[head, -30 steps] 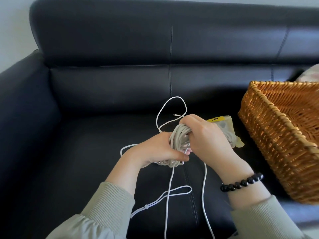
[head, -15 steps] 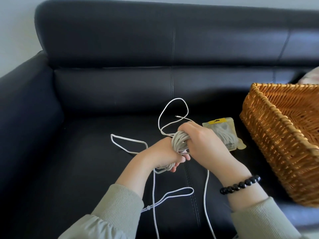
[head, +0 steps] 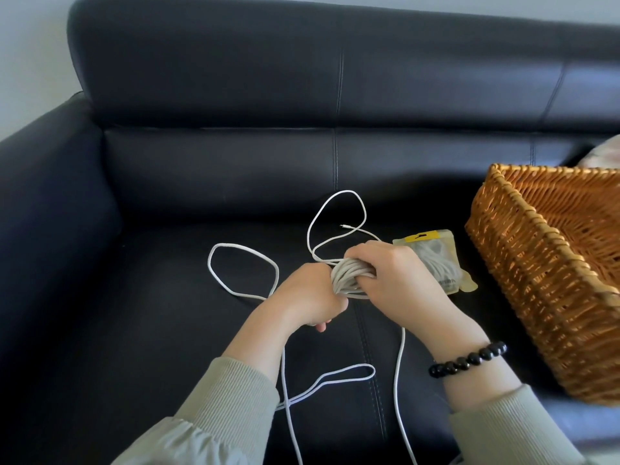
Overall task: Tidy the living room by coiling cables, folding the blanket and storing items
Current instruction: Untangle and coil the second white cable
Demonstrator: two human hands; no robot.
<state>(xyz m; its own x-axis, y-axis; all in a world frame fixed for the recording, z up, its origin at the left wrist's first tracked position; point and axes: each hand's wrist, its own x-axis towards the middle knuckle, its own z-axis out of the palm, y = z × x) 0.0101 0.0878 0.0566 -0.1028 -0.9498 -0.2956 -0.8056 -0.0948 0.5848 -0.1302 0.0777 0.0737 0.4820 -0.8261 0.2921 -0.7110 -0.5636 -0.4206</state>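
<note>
A bundle of coiled pale grey cable (head: 349, 275) hangs over the sofa seat between my two hands. My right hand (head: 399, 283) grips the bundle from the right with fingers curled over it. My left hand (head: 308, 297) is closed in a fist round the cable at the bundle's left side. Loose white cable (head: 243, 273) loops out to the left on the seat, another loop lies behind the hands, and strands trail down toward me.
A black leather sofa (head: 167, 330) fills the view. A packaged cable in a clear bag with a yellow tab (head: 436, 260) lies just right of my hands. A wicker basket (head: 523, 286) stands on the seat at the right.
My left hand has turned and pulled the loose cable, and the loop at the left has grown and slid further left. The bundle stays between both hands.
</note>
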